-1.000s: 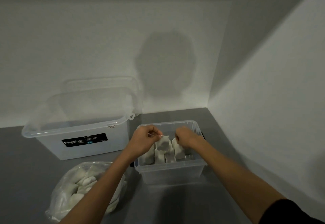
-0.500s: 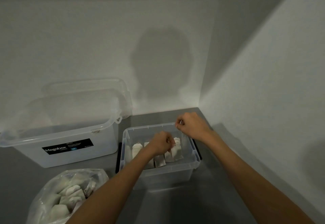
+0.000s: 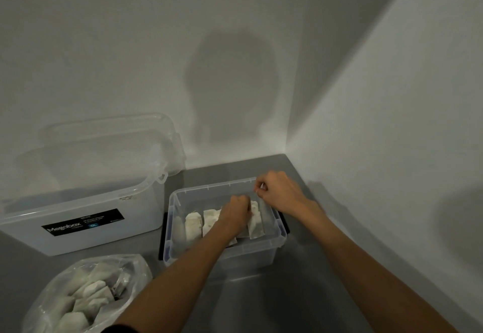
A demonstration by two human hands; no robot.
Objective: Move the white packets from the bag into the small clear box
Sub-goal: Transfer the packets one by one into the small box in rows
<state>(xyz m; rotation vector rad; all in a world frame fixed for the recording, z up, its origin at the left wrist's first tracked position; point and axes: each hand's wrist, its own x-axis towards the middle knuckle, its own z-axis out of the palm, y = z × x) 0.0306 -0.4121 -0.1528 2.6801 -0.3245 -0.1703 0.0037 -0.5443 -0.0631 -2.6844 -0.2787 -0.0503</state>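
The small clear box stands on the grey tabletop in the middle, with several white packets upright in a row inside. My left hand is down in the box among them with its fingers closed. Its grip is hidden behind its back. My right hand hovers over the box's far right corner, fingertips pinched together above the rightmost packet. The two hands' fingertips are close to each other at that packet's top. The clear plastic bag of white packets lies open at the lower left.
A large clear Megabox tub sits left of the small box, its lid leaning on the back wall. White walls meet in a corner close behind and to the right. Grey tabletop extends in front of the small box.
A second ago both hands held one packet up over the box. My left hand has since gone down into the box, and my right hand has shifted to the far right corner.
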